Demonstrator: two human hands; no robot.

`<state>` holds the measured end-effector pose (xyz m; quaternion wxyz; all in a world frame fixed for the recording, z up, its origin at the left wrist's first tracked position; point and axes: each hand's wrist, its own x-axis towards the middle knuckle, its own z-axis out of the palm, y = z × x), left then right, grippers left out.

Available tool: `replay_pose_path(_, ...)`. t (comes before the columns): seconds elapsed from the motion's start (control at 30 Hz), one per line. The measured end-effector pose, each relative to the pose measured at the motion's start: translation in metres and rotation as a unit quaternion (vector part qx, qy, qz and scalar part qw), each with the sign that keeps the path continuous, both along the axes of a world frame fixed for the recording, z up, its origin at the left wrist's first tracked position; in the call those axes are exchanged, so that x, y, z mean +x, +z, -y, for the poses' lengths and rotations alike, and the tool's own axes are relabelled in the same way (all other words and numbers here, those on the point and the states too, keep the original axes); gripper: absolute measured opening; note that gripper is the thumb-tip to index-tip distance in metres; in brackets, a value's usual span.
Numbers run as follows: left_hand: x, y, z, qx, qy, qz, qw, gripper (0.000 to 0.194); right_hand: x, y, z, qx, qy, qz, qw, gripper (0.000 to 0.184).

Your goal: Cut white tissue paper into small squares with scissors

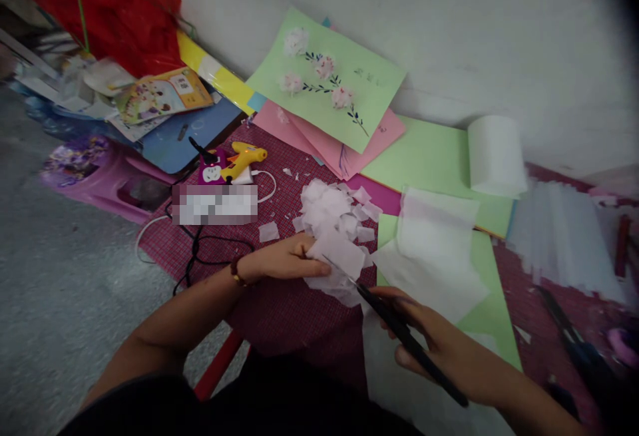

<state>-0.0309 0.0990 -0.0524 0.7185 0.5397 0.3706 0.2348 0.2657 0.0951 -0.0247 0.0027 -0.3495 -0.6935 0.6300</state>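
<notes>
In the head view, my left hand (pixel 284 257) pinches a small white square of tissue paper (pixel 344 253) between thumb and fingers. My right hand (pixel 424 323) is closed around black-handled scissors (pixel 399 326); their thin metal tip lies against the paper beside my left thumb. The far side of the blades is hard to make out. Just beyond my left hand is a loose pile of cut white tissue pieces (pixel 324 206). Larger white tissue sheets (pixel 439 223) lie on green paper to the right of the pile.
A yellow glue gun (pixel 247 156) sits at the left of the checked tabletop (pixel 294 329), near black cables (pixel 200 249). Behind are a green flower picture (pixel 369 90) and pink sheets (pixel 279 123). A white tissue roll (pixel 494 156) stands by the wall; translucent strips (pixel 564 236) lie right.
</notes>
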Motion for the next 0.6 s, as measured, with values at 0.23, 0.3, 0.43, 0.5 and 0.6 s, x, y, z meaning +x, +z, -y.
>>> replay_pose_path(0.23, 0.0057, -0.0072, 0.0028, -0.017, -0.019, 0.016, 1.000, 0.036, -0.0053, 0.0008, 0.0010, 0.003, -0.012, -0.003, 1.000, 0.060)
replay_pose_path(0.3, 0.0061, -0.0084, 0.0031, -0.017, -0.015, 0.015, 1.000, 0.035, -0.0043, -0.0009, 0.0021, 0.003, -0.014, -0.003, 1.000, 0.059)
replay_pose_path(0.43, 0.0066, -0.0083, 0.0022, -0.036, 0.004, 0.030, 0.999, 0.033, -0.0025, -0.0038, 0.0026, 0.008, -0.015, -0.002, 1.000, 0.062)
replay_pose_path(0.5, 0.0069, -0.0080, 0.0017, -0.053, 0.015, 0.038, 0.998, 0.032, -0.0034, -0.0044, 0.0019, 0.009, -0.019, -0.004, 1.000, 0.063)
replay_pose_path(0.6, 0.0075, -0.0073, 0.0016, -0.074, 0.029, 0.048, 0.996, 0.032, -0.0074, -0.0047, 0.0008, -0.005, -0.039, 0.006, 0.999, 0.057)
